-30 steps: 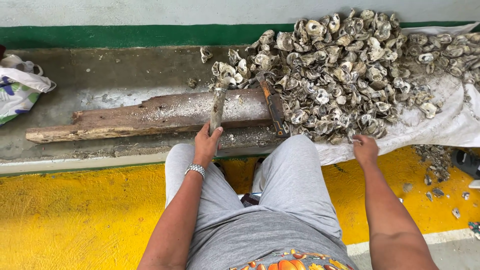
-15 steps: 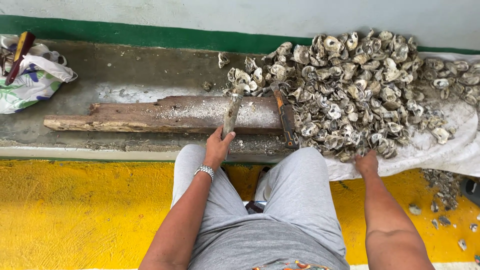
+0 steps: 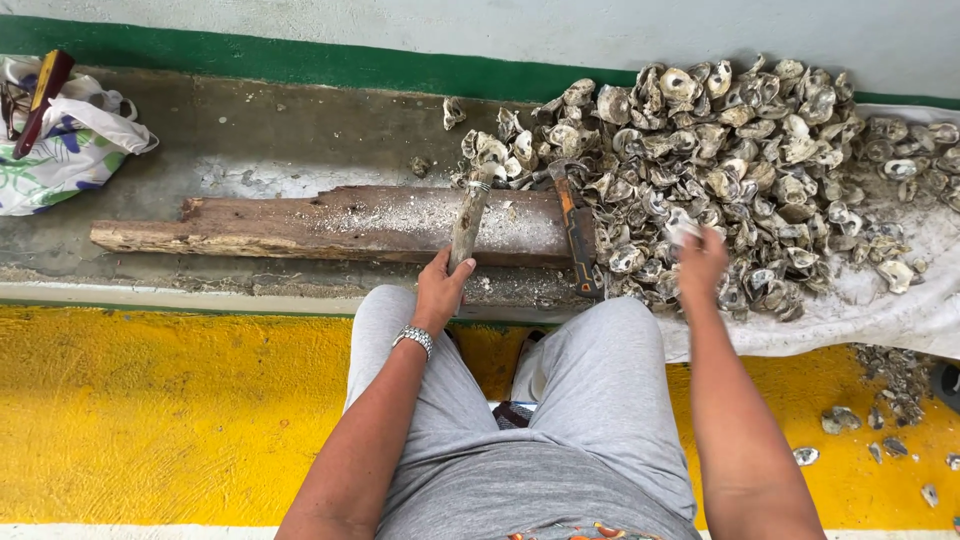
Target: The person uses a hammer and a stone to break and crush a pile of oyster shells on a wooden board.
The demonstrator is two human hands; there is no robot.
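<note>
My left hand (image 3: 441, 288) grips the lower end of a worn wooden-handled tool (image 3: 468, 218) that lies across a long, rough wooden plank (image 3: 300, 222). My right hand (image 3: 702, 258) reaches into a big heap of grey oyster shells (image 3: 740, 160), its fingers closing on a pale shell (image 3: 684, 229); motion blur hides the grip itself. A hammer with an orange and black handle (image 3: 578, 228) rests on the plank's right end, beside the heap. I sit with grey-trousered knees against the ledge.
A flowered white bag (image 3: 62, 150) with a dark red stick (image 3: 42, 100) in it sits at the ledge's far left. White cloth (image 3: 900, 300) lies under the heap. Loose shells (image 3: 880, 420) dot the yellow floor (image 3: 150, 410) at the right. A green-striped wall runs behind.
My right hand has risen from the ledge's edge into the shell heap and closed around a shell. The view has tilted down and right. My left hand has stayed on the tool.
</note>
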